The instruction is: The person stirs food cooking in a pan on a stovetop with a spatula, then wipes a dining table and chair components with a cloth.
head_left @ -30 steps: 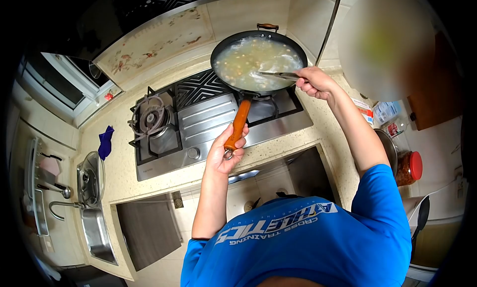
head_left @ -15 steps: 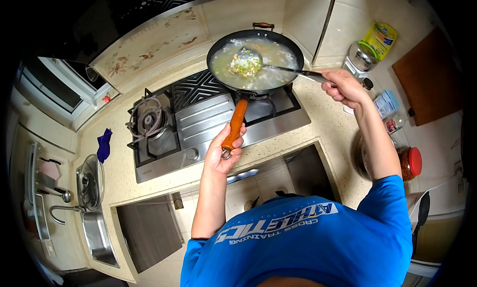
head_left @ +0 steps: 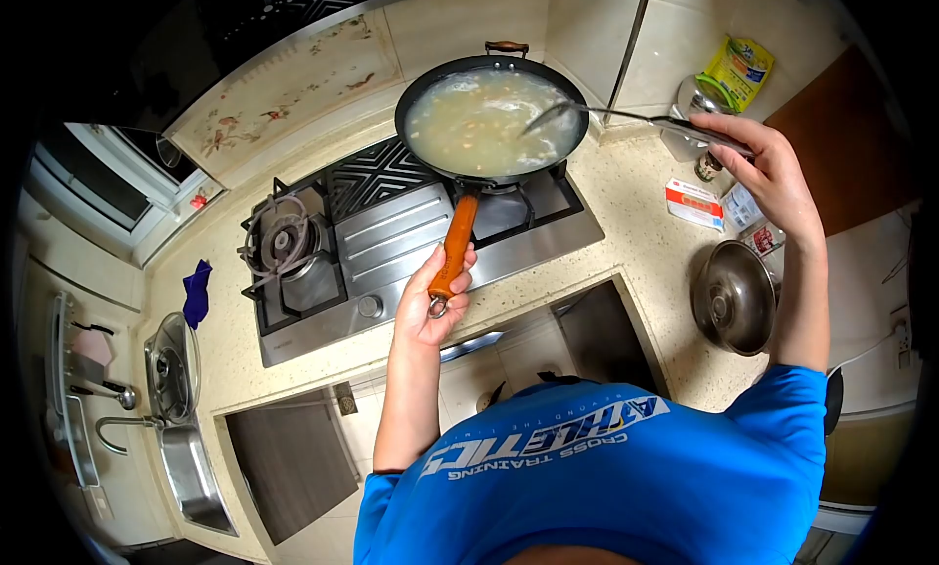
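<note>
My left hand (head_left: 423,309) is closed around the orange handle (head_left: 459,234) of a black wok (head_left: 579,88) on the right burner of the stove. Cloudy, pale yellow-green soup (head_left: 474,125) with small bits in it fills much of the wok. At the upper right, my right hand (head_left: 773,179) grips the dark handle end of a ladle (head_left: 626,117). The ladle's bowl (head_left: 548,118) is turned on edge at the soup's right side. Whether its lower edge dips under the surface is hard to tell.
The gas stove (head_left: 401,237) has a bare left burner (head_left: 290,240). On the right counter are a metal bowl (head_left: 732,299), a red-and-white packet (head_left: 694,205) and a yellow bag (head_left: 740,71). A purple cloth (head_left: 198,296) lies near the sink (head_left: 199,477).
My right hand has moved right and slightly down, shifting the ladle to the soup's right side and tipping its bowl on edge. The green pieces at its bowl no longer show.
</note>
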`<state>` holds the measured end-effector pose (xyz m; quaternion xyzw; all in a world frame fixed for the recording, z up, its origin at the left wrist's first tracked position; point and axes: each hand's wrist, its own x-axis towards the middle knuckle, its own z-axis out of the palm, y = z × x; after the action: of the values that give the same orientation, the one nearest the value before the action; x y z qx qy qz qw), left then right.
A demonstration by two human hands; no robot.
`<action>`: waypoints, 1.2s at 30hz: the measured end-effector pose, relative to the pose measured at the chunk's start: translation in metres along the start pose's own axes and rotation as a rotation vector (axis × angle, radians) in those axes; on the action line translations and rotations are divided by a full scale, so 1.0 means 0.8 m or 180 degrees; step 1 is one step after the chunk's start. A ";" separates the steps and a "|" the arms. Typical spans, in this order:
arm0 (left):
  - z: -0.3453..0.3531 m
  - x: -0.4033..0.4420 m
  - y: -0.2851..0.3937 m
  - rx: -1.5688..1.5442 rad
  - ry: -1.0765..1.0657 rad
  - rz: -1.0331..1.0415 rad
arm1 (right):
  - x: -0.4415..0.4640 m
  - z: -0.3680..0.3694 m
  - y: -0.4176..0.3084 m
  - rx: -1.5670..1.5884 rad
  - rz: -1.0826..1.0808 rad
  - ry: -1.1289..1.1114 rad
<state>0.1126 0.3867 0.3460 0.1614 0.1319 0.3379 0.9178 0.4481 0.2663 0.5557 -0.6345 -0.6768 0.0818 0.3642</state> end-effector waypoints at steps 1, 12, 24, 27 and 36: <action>0.000 0.000 0.000 0.0015 -0.0006 0.0006 | -0.001 -0.002 -0.002 -0.0175 -0.0023 -0.0082; 0.002 -0.001 0.000 0.0175 0.0026 0.0017 | 0.021 0.055 0.002 -0.0822 0.0206 -0.0600; 0.001 -0.001 0.000 0.0151 -0.0015 0.0017 | 0.073 0.129 0.051 -0.1067 0.0016 -0.0520; -0.003 0.000 -0.001 0.0117 -0.0039 0.0006 | 0.087 0.151 0.064 -0.1001 -0.0030 -0.0492; 0.000 -0.001 -0.001 0.0161 0.0025 0.0054 | 0.126 0.222 0.080 -0.0935 0.0096 -0.0334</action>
<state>0.1123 0.3855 0.3457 0.1843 0.1426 0.3428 0.9100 0.4004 0.4326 0.4304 -0.6859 -0.6900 0.0205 0.2303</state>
